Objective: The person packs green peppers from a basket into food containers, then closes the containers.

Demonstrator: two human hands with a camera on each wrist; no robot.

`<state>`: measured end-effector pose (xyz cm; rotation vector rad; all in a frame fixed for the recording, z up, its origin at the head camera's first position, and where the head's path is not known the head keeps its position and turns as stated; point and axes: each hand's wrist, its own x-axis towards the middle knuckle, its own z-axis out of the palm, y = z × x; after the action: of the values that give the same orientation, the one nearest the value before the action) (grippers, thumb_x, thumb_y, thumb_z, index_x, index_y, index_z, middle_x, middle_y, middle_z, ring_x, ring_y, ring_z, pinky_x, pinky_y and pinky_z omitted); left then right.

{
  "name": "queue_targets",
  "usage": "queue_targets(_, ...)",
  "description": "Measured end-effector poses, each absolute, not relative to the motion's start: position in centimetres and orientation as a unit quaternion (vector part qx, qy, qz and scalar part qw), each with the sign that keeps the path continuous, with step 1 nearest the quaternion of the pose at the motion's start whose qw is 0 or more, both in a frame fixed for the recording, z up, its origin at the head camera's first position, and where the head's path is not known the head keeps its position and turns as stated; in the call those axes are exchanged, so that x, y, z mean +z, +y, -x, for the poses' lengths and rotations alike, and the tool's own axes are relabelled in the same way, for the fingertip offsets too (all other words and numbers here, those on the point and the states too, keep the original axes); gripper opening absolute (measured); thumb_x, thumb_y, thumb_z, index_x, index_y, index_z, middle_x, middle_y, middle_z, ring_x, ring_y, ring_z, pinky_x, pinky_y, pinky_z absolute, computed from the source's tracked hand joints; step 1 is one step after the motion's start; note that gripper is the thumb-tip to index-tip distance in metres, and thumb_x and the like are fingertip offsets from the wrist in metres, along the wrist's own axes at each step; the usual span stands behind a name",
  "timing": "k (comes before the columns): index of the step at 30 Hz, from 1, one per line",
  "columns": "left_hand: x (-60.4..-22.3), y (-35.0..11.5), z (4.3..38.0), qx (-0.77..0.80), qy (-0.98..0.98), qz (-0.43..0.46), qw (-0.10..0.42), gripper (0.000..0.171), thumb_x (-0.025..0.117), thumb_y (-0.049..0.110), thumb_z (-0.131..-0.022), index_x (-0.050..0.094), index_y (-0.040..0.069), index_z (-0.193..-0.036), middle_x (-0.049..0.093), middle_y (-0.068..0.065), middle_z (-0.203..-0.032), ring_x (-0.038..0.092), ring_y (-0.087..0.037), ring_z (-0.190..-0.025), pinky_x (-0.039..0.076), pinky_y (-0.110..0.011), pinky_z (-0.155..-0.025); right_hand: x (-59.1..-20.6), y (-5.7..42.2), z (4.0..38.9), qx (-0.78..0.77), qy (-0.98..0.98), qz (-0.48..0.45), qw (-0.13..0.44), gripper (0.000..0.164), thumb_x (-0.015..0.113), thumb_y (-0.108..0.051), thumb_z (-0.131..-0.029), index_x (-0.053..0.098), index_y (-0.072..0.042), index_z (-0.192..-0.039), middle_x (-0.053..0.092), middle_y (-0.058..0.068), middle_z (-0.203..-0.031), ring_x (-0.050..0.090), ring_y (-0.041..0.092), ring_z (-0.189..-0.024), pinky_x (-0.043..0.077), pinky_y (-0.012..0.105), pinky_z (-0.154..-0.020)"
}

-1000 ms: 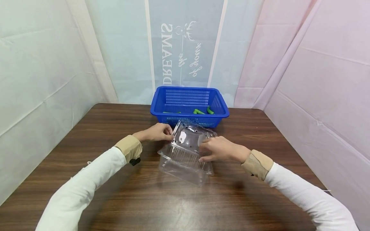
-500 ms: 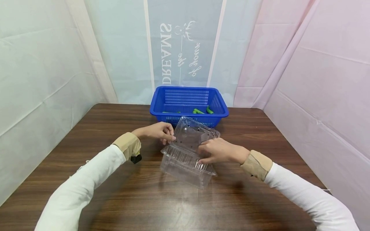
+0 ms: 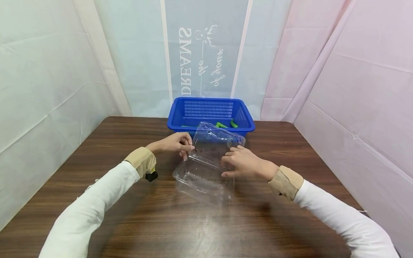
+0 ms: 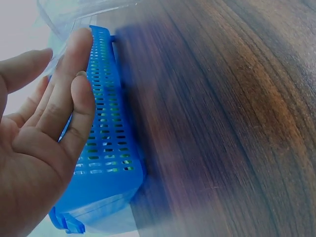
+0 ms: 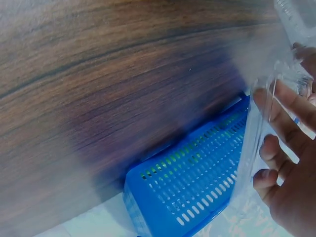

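Observation:
A clear plastic clamshell container [image 3: 203, 172] is above the middle of the wooden table, its lid [image 3: 214, 145] tilted up toward the back. My left hand [image 3: 174, 143] pinches the left edge of the lid between thumb and fingers; in the left wrist view only a faint bit of the plastic shows by the fingertips. On the other side, my right hand [image 3: 246, 163] holds the lid's right edge. Its fingers [image 5: 289, 111] reach around that edge in the right wrist view. The container's right side is partly hidden behind this hand.
Close behind the lid stands a blue slotted basket [image 3: 209, 99] with several green chili peppers [image 3: 233, 123] inside. The lid overlaps its front wall in the head view. Brown wooden tabletop [image 3: 135, 222] surrounds them, with fabric walls at the back and both sides.
The lid has swung up and back from the base, so the container's inside now shows. Both hands rose slightly with it, the right hand shifting toward the lid's edge.

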<state>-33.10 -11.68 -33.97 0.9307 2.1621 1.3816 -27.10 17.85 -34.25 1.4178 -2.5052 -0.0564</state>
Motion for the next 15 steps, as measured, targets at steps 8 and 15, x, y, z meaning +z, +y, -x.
queue_targets(8,-34.3,-12.0,33.3,0.493,0.802,-0.287,0.179,0.026,0.057,0.02,-0.087,0.042,0.002,-0.097,0.061,-0.018,-0.083,0.062,-0.033,-0.062,0.049,-0.051,-0.051,-34.5,17.9,28.2,-0.032,-0.865,-0.468,0.177,0.026,0.066,-0.043,-0.075,0.064,-0.019,-0.087,0.058,-0.007,-0.079,0.047,0.016,-0.07,0.039,0.031,-0.063)
queue_targets(15,-34.5,-12.4,33.2,0.514,0.795,-0.257,0.192,0.025,0.054,0.019,-0.089,0.037,0.003,-0.098,0.062,-0.019,-0.09,0.063,-0.034,-0.067,0.049,-0.053,-0.051,-34.9,17.6,29.2,-0.033,-0.882,-0.434,0.183,0.024,0.067,-0.033,-0.077,0.063,-0.016,-0.094,0.053,-0.004,-0.081,0.052,0.018,-0.069,0.044,0.032,-0.058)
